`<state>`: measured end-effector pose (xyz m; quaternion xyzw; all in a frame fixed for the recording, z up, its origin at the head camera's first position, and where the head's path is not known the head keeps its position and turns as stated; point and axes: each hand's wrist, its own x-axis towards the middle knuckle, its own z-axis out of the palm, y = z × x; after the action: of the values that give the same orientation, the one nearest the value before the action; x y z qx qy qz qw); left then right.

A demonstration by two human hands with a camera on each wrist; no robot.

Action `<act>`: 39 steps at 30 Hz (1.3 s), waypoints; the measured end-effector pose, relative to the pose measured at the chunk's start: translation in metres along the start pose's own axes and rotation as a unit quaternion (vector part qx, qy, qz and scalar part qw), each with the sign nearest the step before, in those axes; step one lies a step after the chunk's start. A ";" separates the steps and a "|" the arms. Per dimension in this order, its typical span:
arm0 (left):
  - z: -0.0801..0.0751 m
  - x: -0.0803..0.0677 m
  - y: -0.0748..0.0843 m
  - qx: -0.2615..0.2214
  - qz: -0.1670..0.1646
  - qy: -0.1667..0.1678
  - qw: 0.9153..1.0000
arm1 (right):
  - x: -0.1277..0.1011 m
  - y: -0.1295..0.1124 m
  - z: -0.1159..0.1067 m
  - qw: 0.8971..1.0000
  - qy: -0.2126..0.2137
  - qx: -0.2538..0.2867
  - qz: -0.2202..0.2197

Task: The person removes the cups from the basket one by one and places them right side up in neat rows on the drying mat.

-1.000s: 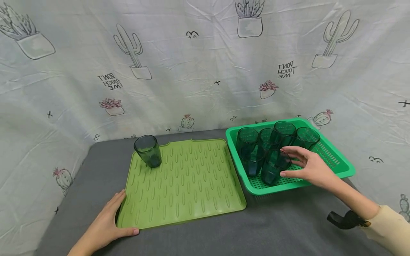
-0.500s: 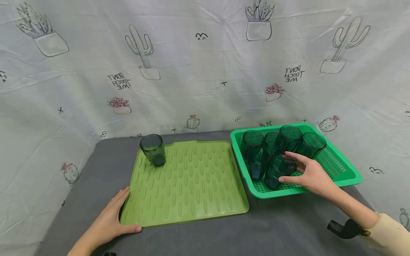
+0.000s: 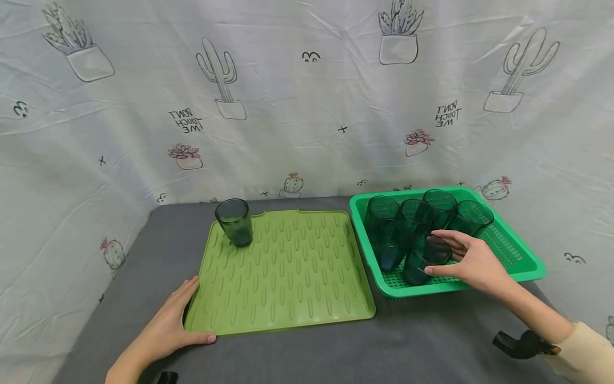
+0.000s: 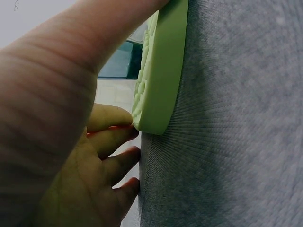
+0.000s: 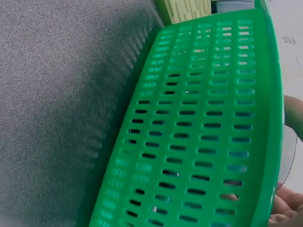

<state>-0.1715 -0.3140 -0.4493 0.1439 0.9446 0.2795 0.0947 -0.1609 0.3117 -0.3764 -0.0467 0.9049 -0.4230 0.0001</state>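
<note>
In the head view my left hand (image 3: pixel 168 325) spreads around the near left corner of a green drying mat (image 3: pixel 288 288), fingers along its left side and thumb along its front edge. Fingertips (image 4: pixel 124 116) touch the mat's rim in the left wrist view. One dark green glass (image 3: pixel 235 224) stands on the mat's far left corner. On the right, my right hand (image 3: pixel 472 261) grips the nearest glass (image 3: pixel 416 266) inside a green basket (image 3: pixel 525 266), thumb in front and fingers at the far side of its rim. The basket wall hides most of that hand in the right wrist view.
Several more dark glasses (image 3: pixel 381 218) stand close together on the left side of the basket. Mat and basket sit side by side on a grey cloth (image 3: pixel 336 352). A white curtain (image 3: pixel 307 106) printed with cacti hangs behind and at the sides.
The head view has shifted slightly, so everything sits a little further right. Both hands keep their places, the left at the mat corner and the right at the same glass.
</note>
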 end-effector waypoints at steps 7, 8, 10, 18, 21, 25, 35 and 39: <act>0.000 0.000 0.003 -0.002 -0.007 -0.003 1.000 | -0.007 0.002 -0.012 1.000 0.005 0.020 0.005; 0.000 0.000 0.003 -0.002 -0.008 -0.004 1.000 | -0.008 0.002 -0.013 1.000 0.006 0.023 0.004; 0.001 0.001 0.004 -0.001 -0.008 -0.004 1.000 | -0.009 0.001 -0.017 1.000 0.006 0.031 0.002; 0.002 -0.002 0.000 -0.001 -0.006 -0.004 1.000 | -0.013 -0.011 -0.024 0.997 0.033 0.073 0.020; 0.001 -0.003 0.000 0.001 -0.005 -0.004 1.000 | -0.011 -0.014 -0.027 0.997 0.042 0.065 0.024; 0.001 -0.004 0.003 -0.004 -0.012 -0.006 1.000 | -0.007 -0.022 -0.033 0.996 0.052 0.068 0.020; -0.001 -0.002 0.005 -0.008 -0.007 -0.003 1.000 | 0.003 -0.054 -0.048 0.992 0.074 0.094 -0.023; -0.001 -0.002 0.004 -0.008 -0.005 0.000 1.000 | 0.010 -0.071 -0.051 0.989 0.083 0.115 -0.036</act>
<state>-0.1693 -0.3126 -0.4460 0.1381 0.9432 0.2860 0.0974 -0.1674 0.3052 -0.2890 -0.0438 0.8449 -0.5264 -0.0847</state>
